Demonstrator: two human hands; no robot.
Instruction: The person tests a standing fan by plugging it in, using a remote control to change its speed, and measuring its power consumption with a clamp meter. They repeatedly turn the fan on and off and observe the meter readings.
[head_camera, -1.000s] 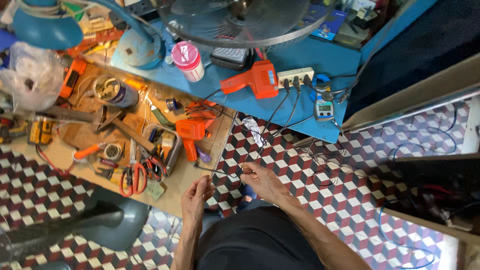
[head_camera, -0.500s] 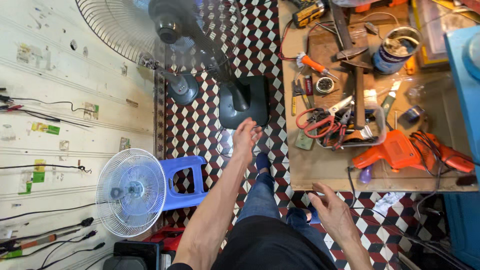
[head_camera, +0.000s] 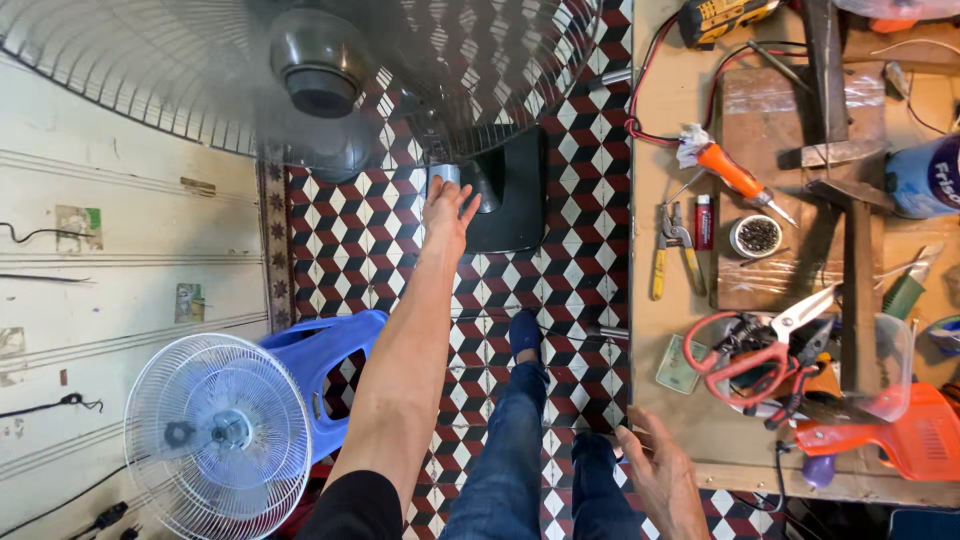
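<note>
Two hands are in my view. My left hand (head_camera: 446, 205) stretches toward twelve o'clock, its loosely spread fingers (head_camera: 462, 190) touching the black fan base (head_camera: 515, 190) on the tiled floor, gripping nothing. My right hand (head_camera: 660, 470) hovers empty, fingers released, beside the bench (head_camera: 680, 420) edge at five o'clock.

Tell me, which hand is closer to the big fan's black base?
The left hand is. Its fingers touch the small light-coloured part on the black base. The right hand is far off, low beside the wooden workbench edge.
</note>
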